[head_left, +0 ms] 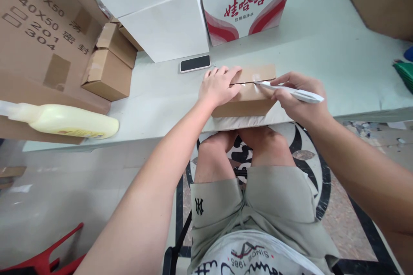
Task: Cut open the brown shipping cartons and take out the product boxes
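Observation:
A small brown cardboard box (247, 107) sits at the table's near edge, in front of my knees. Its top seam shows a dark slit with a bit of clear tape (256, 78) across it. My left hand (220, 84) grips the box's left end, fingers over the top and thumb near the seam. In my right hand (300, 94) is a slim white box cutter (305, 95), held like a pen with the fingers closed round it. Its tip points left and touches the seam by the tape; the blade itself is too small to make out.
A phone (195, 64) lies behind the box, before white cartons (167, 30) and a red-printed water carton (248, 8). To the left are small brown boxes (111, 68), a big carton (48, 21) and a pale yellow bottle (74, 120). A green item (405, 73) lies far right.

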Demonstrator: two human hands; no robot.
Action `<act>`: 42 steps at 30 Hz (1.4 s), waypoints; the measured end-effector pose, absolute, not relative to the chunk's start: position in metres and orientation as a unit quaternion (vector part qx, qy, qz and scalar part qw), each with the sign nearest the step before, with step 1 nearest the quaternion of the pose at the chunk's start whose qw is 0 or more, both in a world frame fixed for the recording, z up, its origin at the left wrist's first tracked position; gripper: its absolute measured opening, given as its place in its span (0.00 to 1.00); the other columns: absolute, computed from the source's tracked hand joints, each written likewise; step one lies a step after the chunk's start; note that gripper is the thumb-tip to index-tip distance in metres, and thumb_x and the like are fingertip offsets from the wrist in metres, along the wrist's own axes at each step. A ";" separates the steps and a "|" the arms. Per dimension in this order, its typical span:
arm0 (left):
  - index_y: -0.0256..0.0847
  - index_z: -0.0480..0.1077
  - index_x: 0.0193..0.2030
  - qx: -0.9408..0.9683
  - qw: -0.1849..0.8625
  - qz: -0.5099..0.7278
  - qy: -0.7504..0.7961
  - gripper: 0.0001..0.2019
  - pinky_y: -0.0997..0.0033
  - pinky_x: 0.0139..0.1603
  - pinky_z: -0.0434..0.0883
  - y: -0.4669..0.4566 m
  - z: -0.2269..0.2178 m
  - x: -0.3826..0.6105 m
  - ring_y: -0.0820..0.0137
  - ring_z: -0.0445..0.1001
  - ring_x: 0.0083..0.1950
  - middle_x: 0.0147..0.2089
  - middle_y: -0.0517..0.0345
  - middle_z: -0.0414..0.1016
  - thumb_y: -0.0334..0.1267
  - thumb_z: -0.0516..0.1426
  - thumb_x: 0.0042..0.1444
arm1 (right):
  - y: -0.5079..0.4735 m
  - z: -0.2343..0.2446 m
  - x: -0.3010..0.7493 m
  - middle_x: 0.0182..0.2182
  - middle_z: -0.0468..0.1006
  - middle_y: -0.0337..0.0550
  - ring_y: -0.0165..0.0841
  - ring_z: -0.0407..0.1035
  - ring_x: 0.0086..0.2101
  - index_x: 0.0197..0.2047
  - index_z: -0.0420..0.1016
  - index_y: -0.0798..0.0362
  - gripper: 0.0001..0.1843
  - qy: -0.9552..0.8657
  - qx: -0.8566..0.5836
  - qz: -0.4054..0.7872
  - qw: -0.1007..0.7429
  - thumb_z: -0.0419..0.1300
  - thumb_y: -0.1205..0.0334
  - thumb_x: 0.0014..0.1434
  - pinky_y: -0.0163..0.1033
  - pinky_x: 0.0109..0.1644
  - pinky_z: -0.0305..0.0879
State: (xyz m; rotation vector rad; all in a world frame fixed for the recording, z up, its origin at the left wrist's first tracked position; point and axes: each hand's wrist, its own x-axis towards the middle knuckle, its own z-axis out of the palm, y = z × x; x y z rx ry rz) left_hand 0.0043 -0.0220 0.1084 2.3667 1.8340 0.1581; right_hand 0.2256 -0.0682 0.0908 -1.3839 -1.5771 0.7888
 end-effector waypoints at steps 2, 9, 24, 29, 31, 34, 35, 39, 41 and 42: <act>0.54 0.68 0.72 0.788 0.076 0.054 0.609 0.29 0.50 0.75 0.60 -0.022 0.109 0.004 0.53 0.70 0.68 0.65 0.53 0.76 0.40 0.52 0.64 | -0.070 0.093 0.230 0.22 0.78 0.36 0.32 0.65 0.23 0.34 0.81 0.47 0.10 -0.624 -0.561 0.298 0.455 0.60 0.56 0.48 0.42 0.30 0.60; 0.55 0.68 0.72 0.785 0.081 0.055 0.611 0.29 0.49 0.76 0.60 -0.021 0.108 0.004 0.54 0.71 0.68 0.65 0.54 0.76 0.38 0.52 0.63 | -0.059 0.057 0.274 0.20 0.70 0.35 0.34 0.65 0.21 0.34 0.71 0.45 0.08 -0.540 -0.526 0.288 0.590 0.58 0.59 0.47 0.42 0.27 0.61; 0.44 0.75 0.57 0.752 -0.070 0.122 0.645 0.18 0.44 0.75 0.62 -0.029 0.111 0.003 0.49 0.70 0.69 0.63 0.44 0.75 0.43 0.55 0.64 | -0.032 -0.036 0.294 0.58 0.79 0.62 0.54 0.71 0.58 0.67 0.74 0.54 0.31 -0.651 -0.726 0.073 0.208 0.50 0.64 0.64 0.56 0.59 0.63; 0.45 0.74 0.45 0.791 -0.032 0.094 0.604 0.10 0.49 0.66 0.73 -0.043 0.120 -0.007 0.52 0.76 0.59 0.51 0.46 0.81 0.44 0.55 0.64 | -0.034 -0.039 0.293 0.55 0.80 0.60 0.51 0.70 0.56 0.61 0.77 0.54 0.26 -0.646 -0.729 0.066 0.217 0.49 0.64 0.65 0.52 0.57 0.59; 0.43 0.73 0.49 0.823 -0.005 0.086 0.561 0.13 0.49 0.73 0.70 -0.048 0.125 -0.016 0.51 0.73 0.67 0.60 0.44 0.79 0.45 0.61 0.60 | -0.033 -0.040 0.293 0.54 0.81 0.61 0.50 0.70 0.55 0.60 0.78 0.54 0.25 -0.643 -0.728 0.069 0.225 0.49 0.64 0.65 0.52 0.57 0.58; 0.42 0.72 0.53 0.850 0.003 0.060 0.523 0.18 0.46 0.80 0.63 -0.057 0.131 -0.029 0.48 0.63 0.78 0.75 0.41 0.68 0.41 0.65 0.56 | -0.032 -0.043 0.294 0.53 0.81 0.60 0.50 0.70 0.54 0.58 0.78 0.55 0.24 -0.641 -0.728 0.073 0.232 0.49 0.64 0.65 0.52 0.57 0.58; 0.42 0.72 0.52 0.853 -0.004 0.051 0.520 0.16 0.44 0.79 0.64 -0.061 0.133 -0.032 0.47 0.60 0.80 0.77 0.41 0.65 0.39 0.65 0.58 | -0.032 -0.045 0.294 0.53 0.80 0.60 0.51 0.70 0.53 0.57 0.78 0.55 0.23 -0.640 -0.728 0.071 0.236 0.49 0.63 0.65 0.52 0.56 0.59; 0.44 0.74 0.51 0.839 -0.063 0.028 0.540 0.09 0.53 0.53 0.81 -0.084 0.136 -0.031 0.51 0.79 0.64 0.70 0.45 0.73 0.34 0.61 0.64 | -0.031 -0.045 0.297 0.48 0.81 0.58 0.50 0.72 0.49 0.49 0.78 0.53 0.18 -0.646 -0.703 0.088 0.285 0.52 0.63 0.60 0.52 0.53 0.63; 0.46 0.76 0.50 0.834 -0.103 0.024 0.541 0.07 0.61 0.37 0.77 -0.095 0.133 -0.029 0.58 0.83 0.48 0.58 0.49 0.81 0.34 0.60 0.66 | -0.034 -0.034 0.296 0.42 0.81 0.55 0.47 0.73 0.44 0.45 0.77 0.50 0.15 -0.655 -0.666 0.122 0.336 0.54 0.62 0.58 0.51 0.50 0.67; 0.46 0.77 0.48 0.838 -0.123 0.027 0.531 0.06 0.63 0.34 0.74 -0.100 0.131 -0.028 0.60 0.83 0.43 0.52 0.51 0.83 0.34 0.59 0.67 | -0.037 -0.024 0.293 0.40 0.81 0.52 0.45 0.74 0.41 0.44 0.76 0.49 0.13 -0.662 -0.640 0.135 0.365 0.55 0.62 0.58 0.50 0.48 0.68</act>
